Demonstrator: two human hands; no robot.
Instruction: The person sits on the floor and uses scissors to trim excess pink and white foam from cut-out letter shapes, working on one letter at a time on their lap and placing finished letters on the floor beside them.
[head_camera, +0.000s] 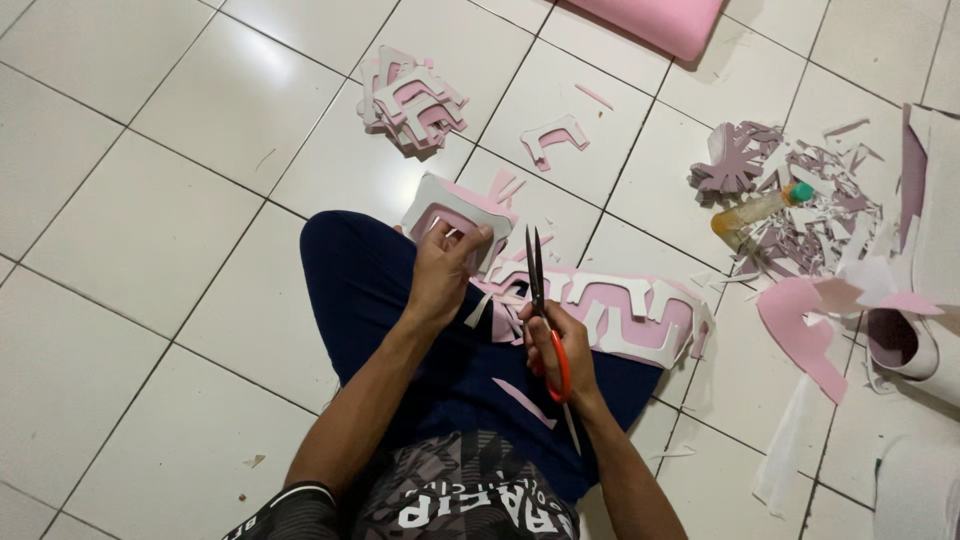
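Note:
My left hand grips a pink-and-white foam cutout by its lower edge, holding it over my knee in dark blue trousers. My right hand holds scissors with red handles, blades pointing away from me and nearly closed. A long pink foam strip with white shapes lies across my lap just beyond the scissors, under the blades.
A pile of cut foam shapes lies on the white tiled floor ahead, with a single piece beside it. Right: a glue bottle, purple scraps, pink foam sheet, rolled material. A pink cushion sits at top.

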